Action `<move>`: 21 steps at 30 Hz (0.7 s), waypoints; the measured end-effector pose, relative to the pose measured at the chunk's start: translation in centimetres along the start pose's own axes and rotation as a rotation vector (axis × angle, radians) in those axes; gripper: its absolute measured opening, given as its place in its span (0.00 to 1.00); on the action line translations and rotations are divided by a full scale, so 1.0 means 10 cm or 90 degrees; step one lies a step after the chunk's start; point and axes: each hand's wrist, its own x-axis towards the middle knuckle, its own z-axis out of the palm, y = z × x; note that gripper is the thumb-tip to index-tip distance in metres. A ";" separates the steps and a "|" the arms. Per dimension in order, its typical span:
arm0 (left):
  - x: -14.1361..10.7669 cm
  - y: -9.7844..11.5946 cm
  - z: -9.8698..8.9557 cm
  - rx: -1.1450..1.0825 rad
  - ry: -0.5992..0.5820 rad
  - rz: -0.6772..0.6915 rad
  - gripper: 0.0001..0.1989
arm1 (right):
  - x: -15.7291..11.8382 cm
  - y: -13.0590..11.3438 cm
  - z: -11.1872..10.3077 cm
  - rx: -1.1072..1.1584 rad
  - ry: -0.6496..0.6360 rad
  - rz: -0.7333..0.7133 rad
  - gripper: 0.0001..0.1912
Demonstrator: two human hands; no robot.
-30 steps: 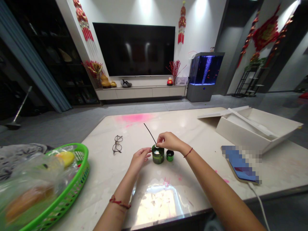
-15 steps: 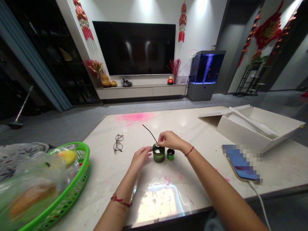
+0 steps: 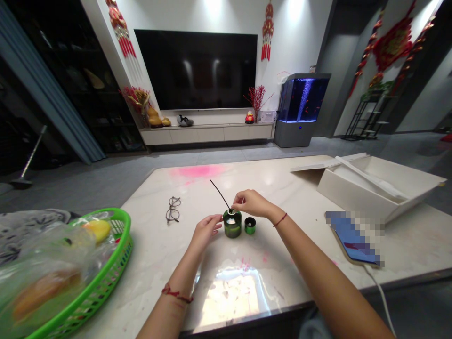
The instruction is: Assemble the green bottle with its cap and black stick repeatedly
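Green translucent round bottle [image 3: 232, 229], between the hands on the pale marbled worktop [image 3: 148, 263]! Left hand [image 3: 207, 227] beside it, fingers apart; right hand [image 3: 250, 202] at its mouth, fingertips together, grip unclear. Thin black stick [image 3: 219, 192] slants out leftward. Small green cylindrical cup [image 3: 250, 228] crowds below the right hand; thin-framed eyeglasses [image 3: 173, 202] lie left of the left.

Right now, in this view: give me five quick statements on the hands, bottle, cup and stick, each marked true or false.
1. The left hand is beside the green bottle, the right hand at its mouth. True.
2. The bottle lies on its side. False: it stands upright.
3. A small green cup stands right of the bottle. True.
4. The left hand holds the cup. False: it is beside the bottle, across from the cup.
5. A black stick slants up leftward from the bottle's mouth. True.
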 end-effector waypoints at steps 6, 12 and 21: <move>-0.01 0.00 0.00 -0.004 -0.009 0.001 0.17 | 0.00 0.11 -0.08 -0.020 0.005 0.021 0.05; 0.02 -0.02 0.00 -0.007 -0.005 -0.001 0.17 | -0.06 0.21 -0.10 -0.138 -0.114 0.099 0.08; 0.01 -0.02 0.00 -0.002 -0.007 0.003 0.18 | -0.07 0.29 0.08 -0.140 -0.242 0.154 0.24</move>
